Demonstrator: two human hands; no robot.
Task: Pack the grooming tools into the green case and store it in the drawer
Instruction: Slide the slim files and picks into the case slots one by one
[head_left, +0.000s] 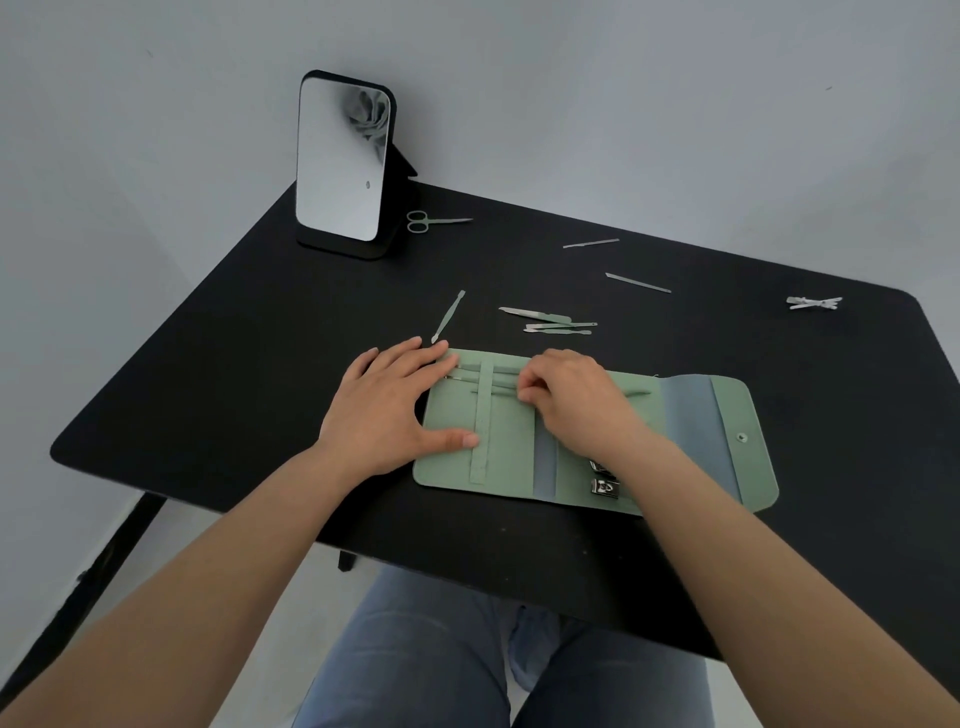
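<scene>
green case (506, 457): unfolded flat, near front edge of black table (218, 374)
left hand (395, 410): flat on case's left end, fingers spread, gripping nothing
right hand (571, 400): fingers pinched on thin tool (488, 370) under strap
loose tools (556, 322): mid-table behind case
scissors (434, 221): back edge beside mirror (340, 161)

The open green case (597, 431) and both hands are taking up the middle of the black worktop (234, 405), while bare surface is lying open on its left half and along the near edge. Behind the case, loose tools (550, 319) are lying scattered across the reach. The standing mirror (343, 161) and scissors (434, 221) are blocking the far left corner.
</scene>
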